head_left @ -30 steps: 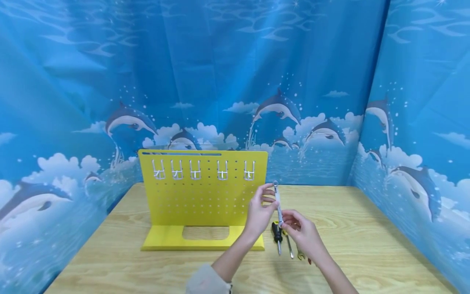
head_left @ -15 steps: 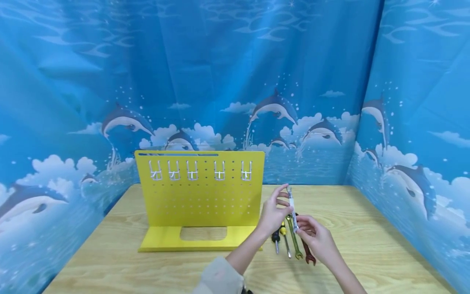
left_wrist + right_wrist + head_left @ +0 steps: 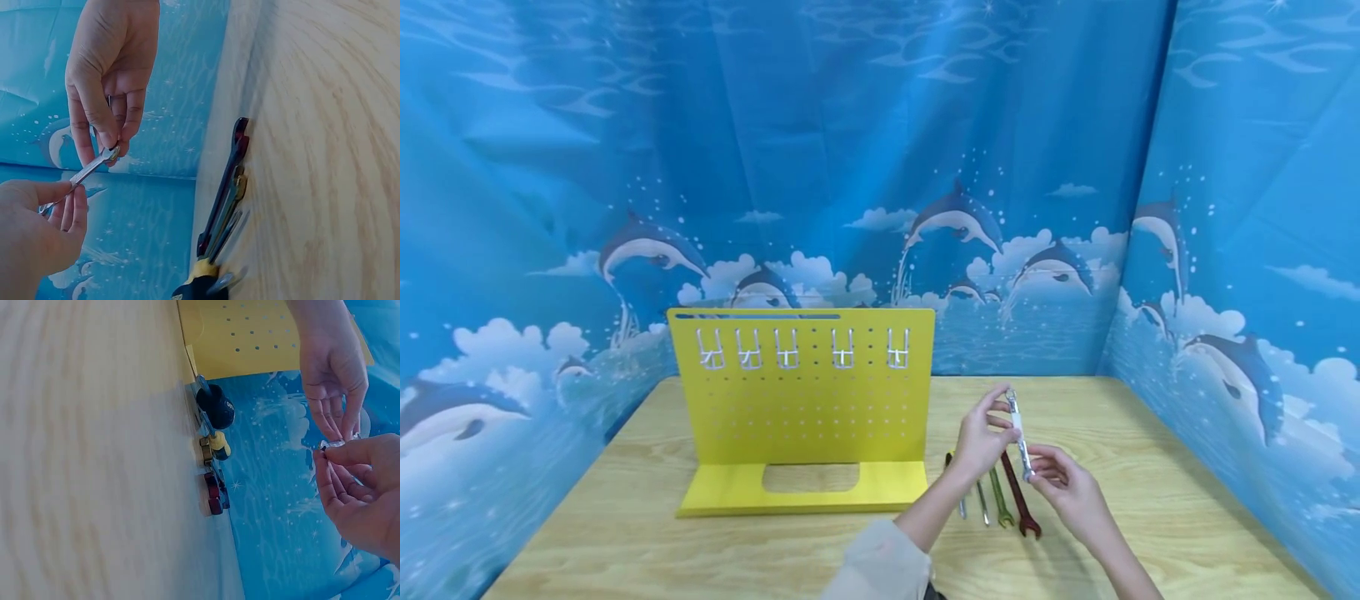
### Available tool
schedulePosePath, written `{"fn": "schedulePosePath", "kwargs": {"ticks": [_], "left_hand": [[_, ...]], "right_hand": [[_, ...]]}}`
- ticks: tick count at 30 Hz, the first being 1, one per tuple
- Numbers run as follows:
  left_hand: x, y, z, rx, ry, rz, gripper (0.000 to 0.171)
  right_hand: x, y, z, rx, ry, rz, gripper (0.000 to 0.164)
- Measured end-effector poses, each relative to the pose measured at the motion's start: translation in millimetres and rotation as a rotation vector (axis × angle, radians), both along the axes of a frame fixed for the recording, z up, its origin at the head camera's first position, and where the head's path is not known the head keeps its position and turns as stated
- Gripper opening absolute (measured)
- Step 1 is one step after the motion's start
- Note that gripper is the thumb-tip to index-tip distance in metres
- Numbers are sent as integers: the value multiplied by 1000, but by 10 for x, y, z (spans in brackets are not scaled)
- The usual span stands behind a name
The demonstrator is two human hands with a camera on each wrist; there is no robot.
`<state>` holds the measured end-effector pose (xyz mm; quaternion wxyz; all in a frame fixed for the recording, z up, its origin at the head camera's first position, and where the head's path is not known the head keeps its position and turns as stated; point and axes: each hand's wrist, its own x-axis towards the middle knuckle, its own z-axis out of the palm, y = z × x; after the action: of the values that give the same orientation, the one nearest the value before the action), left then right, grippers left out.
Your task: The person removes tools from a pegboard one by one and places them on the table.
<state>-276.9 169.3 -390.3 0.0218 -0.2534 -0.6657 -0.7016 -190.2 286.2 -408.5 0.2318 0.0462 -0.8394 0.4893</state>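
Observation:
A small silver combination wrench [image 3: 1021, 446] is held up over the table, tilted, its ring end on top. My left hand [image 3: 979, 442] pinches it along the upper half between thumb and fingers. At the lower end, my right hand [image 3: 1073, 493] pinches the jaw end with thumb and fingertips, as the left wrist view also shows. Behind and below lie a dark red wrench [image 3: 1019, 498], a green-gold wrench [image 3: 1000, 502] and two screwdrivers; the left hand partly hides them. A black screwdriver handle [image 3: 215, 407] and a yellow one [image 3: 219, 445] show in the right wrist view.
A yellow pegboard stand [image 3: 805, 417] stands left of the hands, with several white wire hooks [image 3: 842, 350] along its top. The wooden table [image 3: 625, 533] reaches back to a blue dolphin-print curtain [image 3: 880, 167].
Both hands have moved right with the silver wrench, away from the pegboard. The red wrench, mostly covered before, now shows in the head view. The head view has shifted slightly.

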Motion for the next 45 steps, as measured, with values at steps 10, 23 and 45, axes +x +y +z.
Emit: {"fn": "schedulePosePath", "kwargs": {"ticks": [10,23,45], "left_hand": [[-45,163,-204,-50,-63,40,64],[-43,290,-408,-16,-82,41,60],[-110,422,-743,-164,-27,123,57]], "right_hand": [[-1,136,-149,-12,-44,-20,32],[-11,277,-373,49,7,-44,30],[-49,361,-517,52,-233,-94,31]]}}
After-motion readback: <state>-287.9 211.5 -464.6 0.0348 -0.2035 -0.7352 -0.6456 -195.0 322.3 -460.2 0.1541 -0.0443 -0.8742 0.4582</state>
